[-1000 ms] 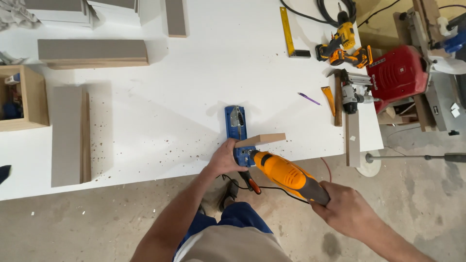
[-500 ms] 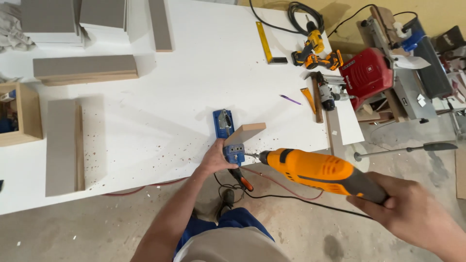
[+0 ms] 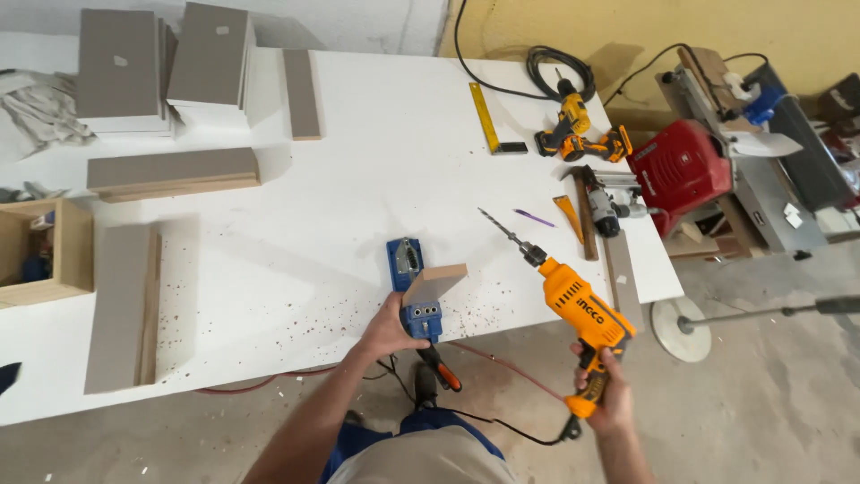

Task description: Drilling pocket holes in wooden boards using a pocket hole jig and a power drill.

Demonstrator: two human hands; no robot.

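My left hand [image 3: 387,328] grips a small grey wood piece [image 3: 434,285] set in a blue jig [image 3: 410,289] clamped at the near edge of the white table [image 3: 358,179]. A clamp with an orange-tipped handle [image 3: 441,367] hangs below the jig. My right hand [image 3: 607,400] holds an orange corded drill [image 3: 584,312] by its handle, off the table's near right side. Its long bit [image 3: 500,228] points up and to the left, away from the jig.
Grey boards lie stacked at the back left [image 3: 161,67] and flat at the left [image 3: 121,305]. A wooden box [image 3: 40,251] sits at the left edge. A yellow square [image 3: 488,118], a yellow cordless drill [image 3: 578,125], another driver [image 3: 614,204] and a red machine [image 3: 685,175] stand right.
My right hand has pulled the orange drill back from the jig and swung it up, so the bit now points away. My left hand stays on the wood piece.
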